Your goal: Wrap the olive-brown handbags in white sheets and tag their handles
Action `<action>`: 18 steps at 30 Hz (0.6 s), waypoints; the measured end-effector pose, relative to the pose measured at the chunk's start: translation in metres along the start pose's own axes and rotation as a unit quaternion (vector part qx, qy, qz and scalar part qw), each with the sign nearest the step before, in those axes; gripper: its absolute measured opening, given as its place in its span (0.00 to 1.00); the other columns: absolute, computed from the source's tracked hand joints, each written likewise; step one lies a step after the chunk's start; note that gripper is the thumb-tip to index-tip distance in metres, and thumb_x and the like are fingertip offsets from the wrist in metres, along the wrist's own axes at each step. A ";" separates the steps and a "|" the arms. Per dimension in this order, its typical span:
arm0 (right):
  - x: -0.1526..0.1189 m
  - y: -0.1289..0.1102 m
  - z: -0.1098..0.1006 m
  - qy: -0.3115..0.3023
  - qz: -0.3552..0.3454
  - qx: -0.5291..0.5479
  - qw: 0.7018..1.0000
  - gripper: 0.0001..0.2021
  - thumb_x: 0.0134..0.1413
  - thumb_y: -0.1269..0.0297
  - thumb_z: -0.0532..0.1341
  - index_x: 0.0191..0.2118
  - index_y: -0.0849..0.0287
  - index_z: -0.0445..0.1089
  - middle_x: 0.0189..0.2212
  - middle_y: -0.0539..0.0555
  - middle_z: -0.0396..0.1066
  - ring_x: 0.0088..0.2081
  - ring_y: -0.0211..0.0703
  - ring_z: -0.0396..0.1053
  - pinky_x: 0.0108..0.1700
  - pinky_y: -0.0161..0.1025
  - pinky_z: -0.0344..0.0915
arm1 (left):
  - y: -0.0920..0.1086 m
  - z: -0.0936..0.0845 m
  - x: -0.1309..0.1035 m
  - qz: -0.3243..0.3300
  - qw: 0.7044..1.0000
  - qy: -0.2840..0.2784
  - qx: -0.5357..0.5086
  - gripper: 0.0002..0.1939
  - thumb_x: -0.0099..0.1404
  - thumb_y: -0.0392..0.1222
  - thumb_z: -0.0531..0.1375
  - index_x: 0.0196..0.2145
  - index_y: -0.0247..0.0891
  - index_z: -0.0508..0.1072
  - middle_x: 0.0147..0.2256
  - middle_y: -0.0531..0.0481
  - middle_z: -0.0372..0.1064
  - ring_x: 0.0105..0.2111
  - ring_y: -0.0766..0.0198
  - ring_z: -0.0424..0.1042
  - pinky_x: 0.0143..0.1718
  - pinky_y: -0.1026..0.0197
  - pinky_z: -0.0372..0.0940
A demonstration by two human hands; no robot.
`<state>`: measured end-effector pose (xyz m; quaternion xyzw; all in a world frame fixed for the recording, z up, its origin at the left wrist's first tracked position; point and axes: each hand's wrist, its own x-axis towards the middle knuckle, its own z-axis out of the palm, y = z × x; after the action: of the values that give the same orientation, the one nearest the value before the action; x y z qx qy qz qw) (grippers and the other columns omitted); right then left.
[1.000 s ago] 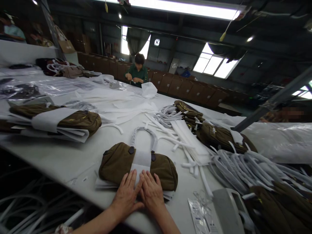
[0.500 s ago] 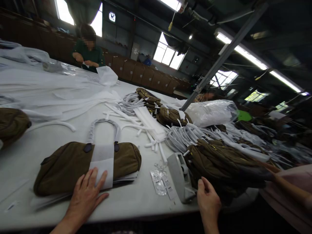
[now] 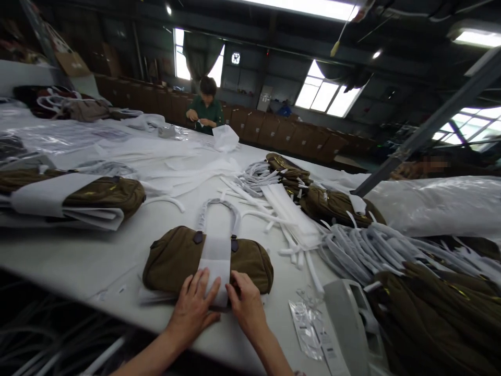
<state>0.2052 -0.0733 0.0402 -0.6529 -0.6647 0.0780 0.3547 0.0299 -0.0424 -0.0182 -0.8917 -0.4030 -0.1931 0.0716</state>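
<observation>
An olive-brown handbag (image 3: 170, 259) lies on the white table, its handle (image 3: 219, 202) wrapped in pale padding and pointing away from me. Across its middle runs a white foam strip (image 3: 216, 253). My left hand (image 3: 198, 297) rests with spread fingers on the lower part of this strip. At the strip's right edge is my right hand (image 3: 246, 300), its thumb and forefinger drawn close together over the bag's lower front. Whatever may lie between those fingertips is too small to make out. White sheets show under the bag's lower edge.
A grey tape dispenser (image 3: 346, 313) and clear packets with labels (image 3: 307, 329) lie to the right, beside piled olive bags (image 3: 438, 313). Another wrapped bag (image 3: 105, 196) is at the left. White strips (image 3: 291, 214) lie beyond. Across the table is a person in green (image 3: 207, 109).
My right hand has moved left from beside the tape dispenser to the strip on the bag. My left hand stays on the strip. The view has turned left.
</observation>
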 end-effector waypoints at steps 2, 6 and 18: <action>0.007 0.001 0.005 -0.013 -0.034 -0.057 0.998 0.13 0.61 0.66 0.52 0.49 0.58 0.69 0.44 0.56 0.73 0.45 0.44 0.70 0.48 0.40 0.66 | 0.001 0.003 0.001 -0.004 1.000 0.009 -0.006 0.40 0.54 0.58 0.66 0.61 0.47 0.60 0.61 0.34 0.55 0.59 0.42 0.57 0.57 0.41 0.52; 0.010 0.005 0.020 -0.053 -0.135 -0.168 0.975 0.15 0.64 0.63 0.52 0.54 0.52 0.67 0.54 0.54 0.69 0.56 0.49 0.63 0.55 0.49 0.58 | -0.001 0.005 -0.001 -0.007 0.999 0.031 -0.024 0.37 0.53 0.62 0.64 0.57 0.44 0.65 0.60 0.34 0.57 0.59 0.41 0.58 0.57 0.41 0.53; 0.007 0.017 0.042 -0.027 -0.145 -0.195 0.970 0.17 0.63 0.64 0.51 0.56 0.53 0.66 0.55 0.54 0.68 0.55 0.47 0.64 0.55 0.47 0.55 | -0.009 -0.010 0.011 0.026 0.999 -0.025 -0.030 0.41 0.57 0.58 0.62 0.62 0.37 0.58 0.61 0.37 0.57 0.60 0.41 0.55 0.58 0.42 0.51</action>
<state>0.1954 -0.0496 0.0017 -0.6039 -0.7637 -0.0875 0.2105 0.0269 -0.0312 -0.0051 -0.9082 -0.3755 -0.1808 0.0397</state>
